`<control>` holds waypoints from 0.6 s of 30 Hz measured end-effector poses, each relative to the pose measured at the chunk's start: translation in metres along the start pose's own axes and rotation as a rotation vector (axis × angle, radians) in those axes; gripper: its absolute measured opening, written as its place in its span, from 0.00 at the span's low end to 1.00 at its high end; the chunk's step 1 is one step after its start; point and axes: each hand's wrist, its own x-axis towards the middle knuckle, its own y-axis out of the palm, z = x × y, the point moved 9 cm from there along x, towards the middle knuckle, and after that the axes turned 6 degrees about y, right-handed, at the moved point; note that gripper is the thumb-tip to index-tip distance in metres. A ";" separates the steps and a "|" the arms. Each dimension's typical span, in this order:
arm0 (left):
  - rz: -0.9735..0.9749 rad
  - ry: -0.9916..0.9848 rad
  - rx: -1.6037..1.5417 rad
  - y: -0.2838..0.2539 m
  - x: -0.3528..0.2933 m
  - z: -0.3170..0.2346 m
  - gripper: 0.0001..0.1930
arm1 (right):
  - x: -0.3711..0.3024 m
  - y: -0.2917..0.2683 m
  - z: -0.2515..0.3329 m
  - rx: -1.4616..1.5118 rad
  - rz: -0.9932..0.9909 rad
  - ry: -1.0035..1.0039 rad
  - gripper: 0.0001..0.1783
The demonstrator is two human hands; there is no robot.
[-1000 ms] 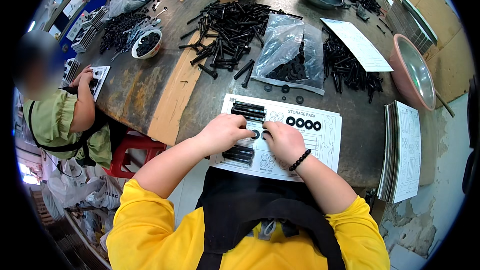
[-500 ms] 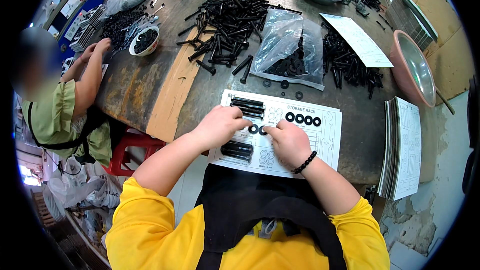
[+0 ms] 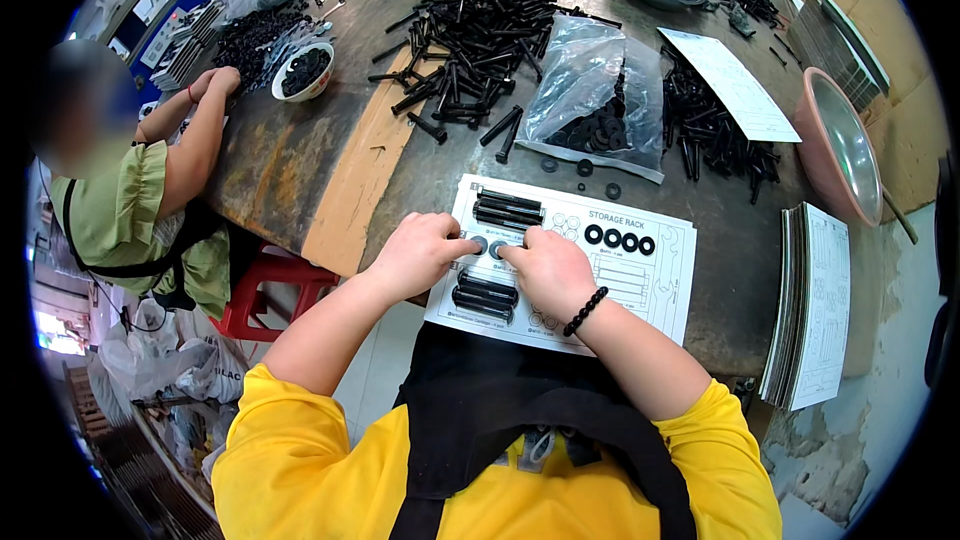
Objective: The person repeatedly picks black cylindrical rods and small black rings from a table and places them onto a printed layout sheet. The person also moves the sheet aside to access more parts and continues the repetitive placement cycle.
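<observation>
A printed white sheet (image 3: 650, 290) with outline drawings lies before me at the table's edge. Two black washers (image 3: 498, 251) sit side by side on it, between my hands. My left hand (image 3: 418, 252) has its fingertips closed at the left washer's edge. Closed fingers of my right hand (image 3: 548, 268) touch the right washer from the other side. Above them rests a group of long black bolts (image 3: 508, 210), and a second bolt group (image 3: 485, 296) lies below. Farther right, several larger black washers (image 3: 619, 239) form a row.
Beyond the sheet are a bolt heap (image 3: 470, 45), a clear bag of washers (image 3: 590, 105) and some loose washers (image 3: 584, 168). At right stand a pink-rimmed basin (image 3: 815, 130) and a sheet stack (image 3: 810, 310). A co-worker in green (image 3: 120, 210) sits at left.
Both hands have moved left across the sheet, and the two small washers between them now lie farther left. My head view has shifted slightly.
</observation>
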 end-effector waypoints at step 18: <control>-0.134 0.046 -0.117 -0.020 0.059 -0.010 0.13 | -0.020 -0.066 -0.120 0.196 -0.441 0.192 0.07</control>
